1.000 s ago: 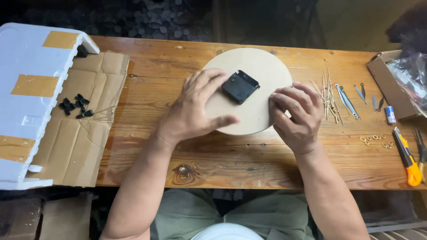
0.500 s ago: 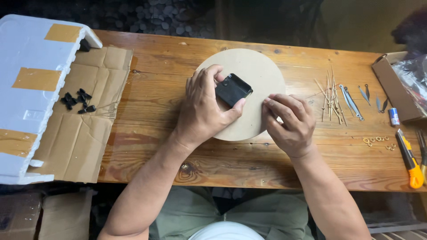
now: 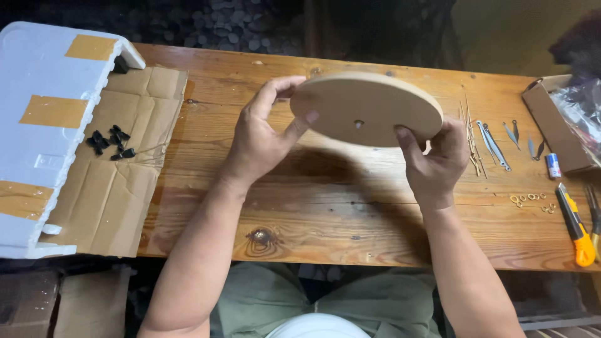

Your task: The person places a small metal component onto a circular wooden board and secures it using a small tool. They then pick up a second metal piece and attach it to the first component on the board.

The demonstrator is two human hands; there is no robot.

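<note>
A round, pale wooden disc with a small hole in its middle is lifted off the wooden table and tilted toward me. My left hand grips its left rim, thumb on the near face. My right hand holds its lower right rim. The black square box seen earlier on the disc is hidden, on the far side.
Flattened cardboard with several small black parts lies at the left beside white foam. At the right are thin metal clock hands, wooden sticks, small rings, an orange utility knife and an open cardboard box.
The disc lay flat on the table with the black box on top. Both hands have since lifted it and turned it over, so the plain face with the hole shows.
</note>
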